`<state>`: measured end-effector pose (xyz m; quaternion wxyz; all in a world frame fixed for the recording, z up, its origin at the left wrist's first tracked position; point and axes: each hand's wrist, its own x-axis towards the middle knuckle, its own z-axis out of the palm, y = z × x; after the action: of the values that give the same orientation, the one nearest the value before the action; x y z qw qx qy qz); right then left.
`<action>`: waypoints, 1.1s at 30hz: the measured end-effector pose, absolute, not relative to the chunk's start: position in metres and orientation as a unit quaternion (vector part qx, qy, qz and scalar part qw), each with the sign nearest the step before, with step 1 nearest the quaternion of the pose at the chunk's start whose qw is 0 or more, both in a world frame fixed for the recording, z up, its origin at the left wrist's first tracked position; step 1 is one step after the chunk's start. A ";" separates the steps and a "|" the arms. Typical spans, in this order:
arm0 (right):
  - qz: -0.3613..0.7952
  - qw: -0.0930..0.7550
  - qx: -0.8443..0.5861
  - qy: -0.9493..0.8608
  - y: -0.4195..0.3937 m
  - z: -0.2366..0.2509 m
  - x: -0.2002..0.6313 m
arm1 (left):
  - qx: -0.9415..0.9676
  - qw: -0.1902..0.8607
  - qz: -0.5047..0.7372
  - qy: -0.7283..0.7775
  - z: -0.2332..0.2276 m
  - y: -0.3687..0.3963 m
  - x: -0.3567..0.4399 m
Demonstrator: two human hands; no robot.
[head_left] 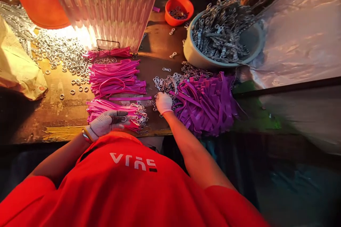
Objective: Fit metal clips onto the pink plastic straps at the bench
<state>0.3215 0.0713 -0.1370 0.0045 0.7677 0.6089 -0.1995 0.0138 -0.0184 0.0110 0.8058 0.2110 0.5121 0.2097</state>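
My left hand (105, 123), in a pale glove with dark fingertips, hovers at the near edge of a bundle of pink straps (106, 106) with metal fittings at their right end. Its fingers point right, and a small metal ring (123, 119) shows between them. My right hand (163, 103), also gloved, reaches into the left edge of a heap of purple straps (205, 103), beside loose metal links (174, 81). Those fingers are curled closed, and whatever they hold is hidden.
Loose metal rings (64, 51) lie at the left under an orange lamp (42, 3). A ribbed translucent sheet (106, 3) stands behind more pink straps (117, 78). A small orange bowl (170, 16) and a grey tub (190, 48) of metal chains stand behind.
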 end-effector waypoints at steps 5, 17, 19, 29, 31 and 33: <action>-0.222 -0.053 0.770 0.596 0.058 -0.117 0.321 | 0.274 0.746 0.255 0.551 -0.002 -0.030 0.010; -0.542 -0.267 0.417 0.679 -0.046 -0.028 0.212 | 0.386 0.729 0.275 0.493 0.003 -0.035 0.012; -0.561 -0.266 0.432 0.654 -0.046 -0.025 0.214 | 0.386 0.731 0.274 0.491 0.002 -0.037 0.011; -0.399 -0.177 0.488 0.756 -0.050 -0.014 0.217 | 0.418 0.732 0.228 0.488 0.001 -0.042 0.007; -0.348 -0.123 0.485 0.793 -0.048 -0.008 0.212 | 0.438 0.723 0.228 0.484 0.000 -0.041 0.008; -0.328 -0.075 0.474 0.814 -0.045 -0.004 0.207 | 0.449 0.716 0.233 0.481 0.000 -0.039 0.008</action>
<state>0.2069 -0.0450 -0.0041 -0.0747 0.4736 0.8138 -0.3284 0.0083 -0.0395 -0.0003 0.7159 0.4492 0.4809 0.2334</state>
